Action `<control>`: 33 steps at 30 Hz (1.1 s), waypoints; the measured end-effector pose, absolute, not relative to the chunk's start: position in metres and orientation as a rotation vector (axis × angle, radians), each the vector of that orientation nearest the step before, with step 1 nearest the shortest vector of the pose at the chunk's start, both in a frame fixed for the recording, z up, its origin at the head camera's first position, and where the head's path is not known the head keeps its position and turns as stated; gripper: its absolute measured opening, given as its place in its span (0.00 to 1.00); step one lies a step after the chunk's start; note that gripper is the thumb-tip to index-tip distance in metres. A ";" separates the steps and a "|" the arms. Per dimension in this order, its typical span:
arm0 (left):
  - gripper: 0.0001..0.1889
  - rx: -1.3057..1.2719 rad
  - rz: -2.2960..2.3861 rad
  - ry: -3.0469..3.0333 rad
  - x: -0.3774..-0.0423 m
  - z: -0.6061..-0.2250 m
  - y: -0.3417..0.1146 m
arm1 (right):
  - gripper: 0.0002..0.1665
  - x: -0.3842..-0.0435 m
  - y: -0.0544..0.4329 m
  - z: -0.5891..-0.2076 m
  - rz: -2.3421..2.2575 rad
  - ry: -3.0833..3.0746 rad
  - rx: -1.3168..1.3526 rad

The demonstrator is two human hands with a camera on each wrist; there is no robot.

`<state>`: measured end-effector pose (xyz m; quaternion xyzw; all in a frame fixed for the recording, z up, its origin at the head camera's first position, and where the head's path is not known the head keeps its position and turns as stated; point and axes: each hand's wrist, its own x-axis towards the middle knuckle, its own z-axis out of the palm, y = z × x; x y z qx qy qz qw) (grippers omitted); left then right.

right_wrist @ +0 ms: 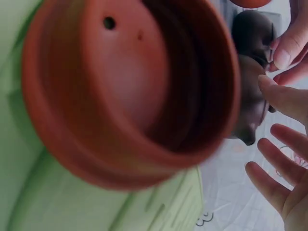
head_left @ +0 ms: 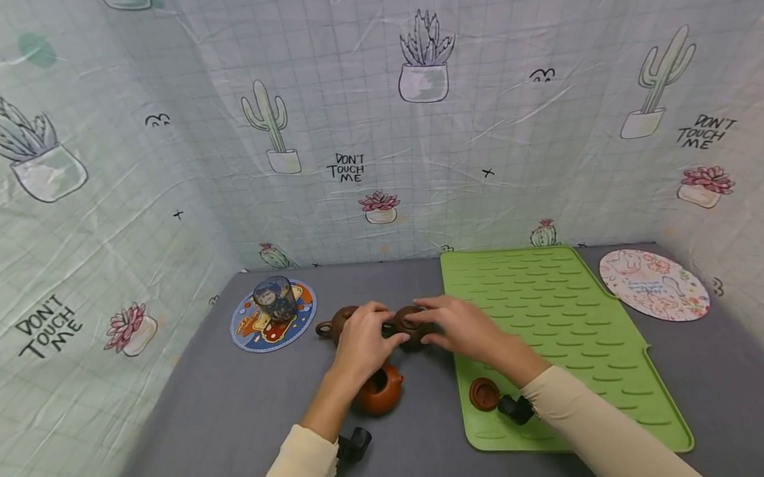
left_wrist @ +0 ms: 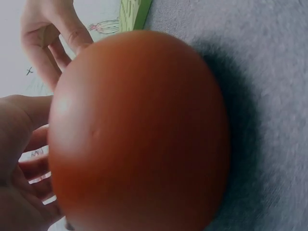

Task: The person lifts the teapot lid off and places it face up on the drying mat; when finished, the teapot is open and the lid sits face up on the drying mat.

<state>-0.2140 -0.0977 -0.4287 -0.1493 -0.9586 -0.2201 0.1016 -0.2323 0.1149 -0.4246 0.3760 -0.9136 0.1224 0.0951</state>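
Two dark brown teapots stand side by side: the left teapot (head_left: 342,323) has its ring handle to the left, and the right teapot (head_left: 413,330) has a short spout (right_wrist: 248,136). My left hand (head_left: 364,342) reaches over the left teapot, its thumb and finger pinching at the near side of the right one. Beside the right teapot's lid, my right hand (head_left: 456,323) touches with its thumb, its other fingers spread. An orange-brown teapot (left_wrist: 144,134) without a lid sits under my left forearm. Its reddish-brown lid (right_wrist: 130,96) lies upturned on the green mat (head_left: 520,282).
A dark-patterned glass (head_left: 274,298) stands on a round blue coaster (head_left: 241,333) at the back left. At the back right lies a pale pink oval mat (head_left: 656,282). A printed curtain (head_left: 376,123) encloses the grey tabletop (head_left: 236,433).
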 end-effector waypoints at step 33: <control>0.22 -0.477 -0.633 -2.842 -0.215 -0.442 -0.092 | 0.29 -0.237 0.108 -0.436 0.577 -2.682 1.030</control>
